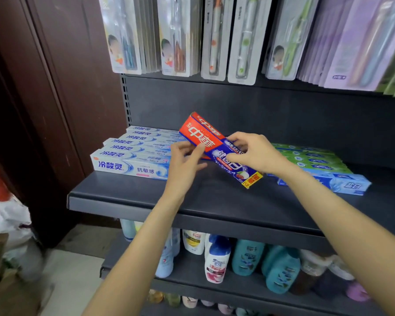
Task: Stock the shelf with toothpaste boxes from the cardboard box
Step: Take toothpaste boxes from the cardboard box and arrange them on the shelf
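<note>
The red-and-blue toothpaste boxes (217, 147) sit tilted above the dark shelf (128, 197), between the white stack (132, 156) and the green boxes (310, 156). Your left hand (185, 160) pinches their near edge; your right hand (253, 153) curls its fingers over their top.

I count two red-and-blue toothpaste boxes (217, 148) above the shelf (192, 197), six white ones (132, 166) stacked at its left, two hands, left (185, 160) and right (253, 151)
</note>
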A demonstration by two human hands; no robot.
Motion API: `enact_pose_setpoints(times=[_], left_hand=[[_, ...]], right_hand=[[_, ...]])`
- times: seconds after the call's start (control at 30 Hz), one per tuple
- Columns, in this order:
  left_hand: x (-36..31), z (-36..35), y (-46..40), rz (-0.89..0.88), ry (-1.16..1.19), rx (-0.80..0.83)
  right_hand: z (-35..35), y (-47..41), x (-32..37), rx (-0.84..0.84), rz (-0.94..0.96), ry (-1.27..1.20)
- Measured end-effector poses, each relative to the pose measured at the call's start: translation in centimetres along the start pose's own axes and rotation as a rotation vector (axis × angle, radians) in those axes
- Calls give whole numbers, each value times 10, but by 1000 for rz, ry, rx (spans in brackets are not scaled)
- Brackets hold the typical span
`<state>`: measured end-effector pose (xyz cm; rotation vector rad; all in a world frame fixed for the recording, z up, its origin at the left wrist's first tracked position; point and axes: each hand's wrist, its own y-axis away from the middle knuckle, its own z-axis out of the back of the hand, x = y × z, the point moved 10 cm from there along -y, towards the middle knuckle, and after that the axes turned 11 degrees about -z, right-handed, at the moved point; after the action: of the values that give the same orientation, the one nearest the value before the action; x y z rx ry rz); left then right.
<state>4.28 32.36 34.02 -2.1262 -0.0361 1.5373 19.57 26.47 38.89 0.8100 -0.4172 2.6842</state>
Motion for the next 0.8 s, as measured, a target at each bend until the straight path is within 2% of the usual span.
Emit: enact_pose_setpoints(times=[0.07,0.2,0.33,0.43,0.63,0.73,0.8], left_hand=[[-14,25,-8,-147,-168,-49],[-41,41,-14,-552,-915,-14],[-28,27,-11,-609,-1150,118],[-28,16,-1,-615,-1112,206],[-40,-26,49,-676,-772,405],[-37,-49,90,-704,-617,469],[-27,-61,117,-664,-518,505]], right_hand=[[-1,-10,-2,8,-7,80],[-10,-33,-9,15,-40,295],[-43,-48,-18,83,-26,633],[-46,-37,-9,-50,42,786],[-8,83,11,-491,243,351],[-2,152,-16,-562,166,196],[-5,192,-45,-558,91,94]])
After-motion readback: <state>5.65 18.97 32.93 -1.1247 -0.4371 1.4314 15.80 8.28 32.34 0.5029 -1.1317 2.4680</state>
